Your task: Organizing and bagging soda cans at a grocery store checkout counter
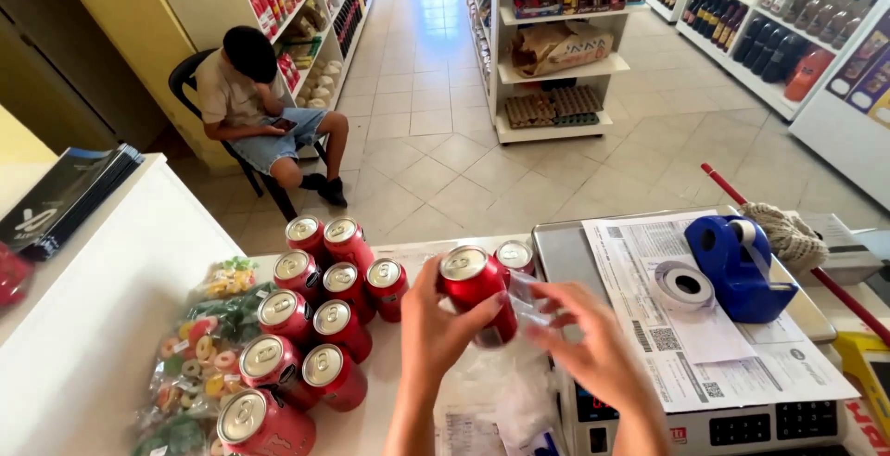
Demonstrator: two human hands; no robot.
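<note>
Red aluminium drink can (475, 291), upright, long axis vertical: wrapped by the left hand (443, 326) fingers, above the bench (111, 326). Right hand (593, 349) fingers pinch clear plastic film (522, 291) just right of it, nearly touching.

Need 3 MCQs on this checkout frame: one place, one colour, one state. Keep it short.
1. Where is the tape dispenser?
A. on the papers by the scale
B. on the floor
C. on a shelf

2. What colour is the can in the left hand?
A. green
B. red
C. silver

3. What is the right hand doing?
A. hanging free
B. pressing scale keys
C. pinching clear plastic wrap

Answers: 1 A, it sits on the printed sheets. 2 B, its body is red. 3 C, fingers grip the film beside the can.
</note>
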